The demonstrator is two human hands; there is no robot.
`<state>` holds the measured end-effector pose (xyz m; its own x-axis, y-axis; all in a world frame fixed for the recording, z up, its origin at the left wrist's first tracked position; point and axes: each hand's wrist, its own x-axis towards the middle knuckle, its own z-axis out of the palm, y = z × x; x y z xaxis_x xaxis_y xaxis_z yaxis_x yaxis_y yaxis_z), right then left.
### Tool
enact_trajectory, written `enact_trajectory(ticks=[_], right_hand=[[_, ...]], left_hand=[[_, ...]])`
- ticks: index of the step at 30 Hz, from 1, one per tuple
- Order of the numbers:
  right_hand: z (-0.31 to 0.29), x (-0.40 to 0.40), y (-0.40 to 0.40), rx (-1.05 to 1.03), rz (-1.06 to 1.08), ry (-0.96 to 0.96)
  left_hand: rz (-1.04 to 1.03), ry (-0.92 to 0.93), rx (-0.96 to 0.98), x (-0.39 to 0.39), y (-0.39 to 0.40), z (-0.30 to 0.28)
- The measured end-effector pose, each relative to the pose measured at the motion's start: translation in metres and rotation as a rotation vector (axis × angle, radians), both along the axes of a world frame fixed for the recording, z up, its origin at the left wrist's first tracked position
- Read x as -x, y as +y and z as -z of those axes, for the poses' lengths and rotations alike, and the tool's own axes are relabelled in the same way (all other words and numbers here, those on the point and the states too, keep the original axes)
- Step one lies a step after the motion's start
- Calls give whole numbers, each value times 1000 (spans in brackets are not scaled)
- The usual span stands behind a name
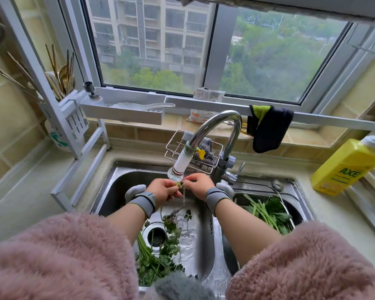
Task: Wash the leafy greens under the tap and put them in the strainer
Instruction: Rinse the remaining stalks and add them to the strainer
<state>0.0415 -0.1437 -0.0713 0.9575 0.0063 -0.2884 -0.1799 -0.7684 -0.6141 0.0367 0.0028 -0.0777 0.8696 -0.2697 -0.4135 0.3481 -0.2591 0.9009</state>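
Both hands meet under the tap's white filter head (180,165). My left hand (163,190) and my right hand (198,184) pinch a thin sprig of greens (180,184) between them, with water running down over it. Its leafy end hangs toward the sink floor (178,215). A loose pile of leafy greens (158,258) lies in the left basin (117,187) around the drain (155,237). More greens (271,213) lie in the metal strainer (289,210) that sits in the right basin.
A chrome tap (221,124) arches over the sink, with a wire sponge rack (182,148) behind it. A yellow dish soap bottle (344,165) stands on the counter at right. A dark cloth (266,128) hangs from the windowsill rail. A utensil holder (72,113) stands at left.
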Motion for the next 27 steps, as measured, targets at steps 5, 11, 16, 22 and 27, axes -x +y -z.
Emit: enact_trajectory(ticks=[5,11,16,22,27], right_hand=[[-1,2,0,-323,110,-46],[0,3,3,-431,36,-13],[1,2,2,-340,9,-42],[0,3,6,-399,76,-35],[-4,4,6,-351,82,-50]], left_hand=[[-11,35,-1,1,1,0],[-10,-25,-100,2,-1,2],[-46,0,-66,3,0,3],[-59,39,-12,4,-1,0],[-52,53,2,4,1,0]])
